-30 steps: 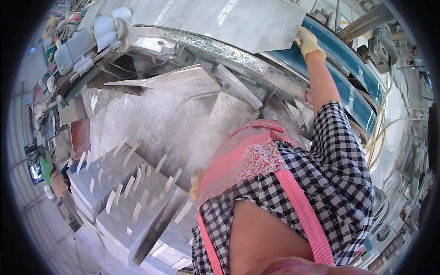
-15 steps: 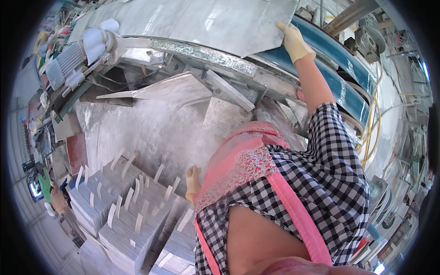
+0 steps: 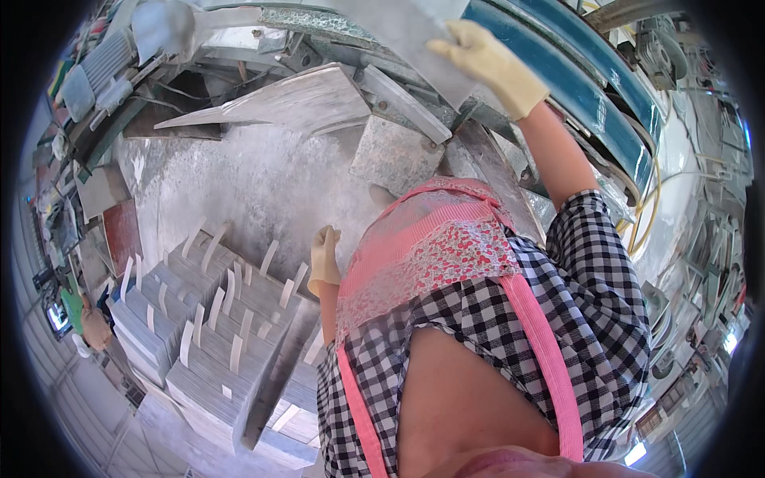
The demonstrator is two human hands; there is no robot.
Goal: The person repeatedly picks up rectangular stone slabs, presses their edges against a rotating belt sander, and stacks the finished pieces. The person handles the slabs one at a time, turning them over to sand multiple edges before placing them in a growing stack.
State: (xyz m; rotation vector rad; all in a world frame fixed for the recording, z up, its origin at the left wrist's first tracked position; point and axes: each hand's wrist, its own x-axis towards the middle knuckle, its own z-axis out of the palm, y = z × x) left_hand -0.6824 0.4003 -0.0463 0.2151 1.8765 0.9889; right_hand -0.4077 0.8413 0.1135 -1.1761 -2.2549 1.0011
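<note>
My right hand point(image 3: 496, 70), in a pale yellow glove, grips the right edge of a grey-white stone tile point(image 3: 408, 46). The tile is blurred and tilted, one corner pointing down at the near side of the conveyor, and its far part runs out of the picture at the top. Also gloved, my left hand point(image 3: 324, 259) hangs low by my apron with its fingers curled in and nothing visible in them. Just left of it stand stacks of grey tiles point(image 3: 215, 350) with white strips sticking up between them.
Teal conveyor belts point(image 3: 574, 95) run along the far right. A dusty motor point(image 3: 103, 68) sits at the far left. Broken slabs point(image 3: 295, 99) lean below the conveyor frame point(image 3: 319, 25), above a dust-covered floor point(image 3: 223, 179). A reddish-brown board point(image 3: 121, 231) stands at left.
The tile that lay flat on the conveyor is now tilted and drawn toward me, my right hand moving nearer with it. My left hand has risen slightly, and the view has shifted.
</note>
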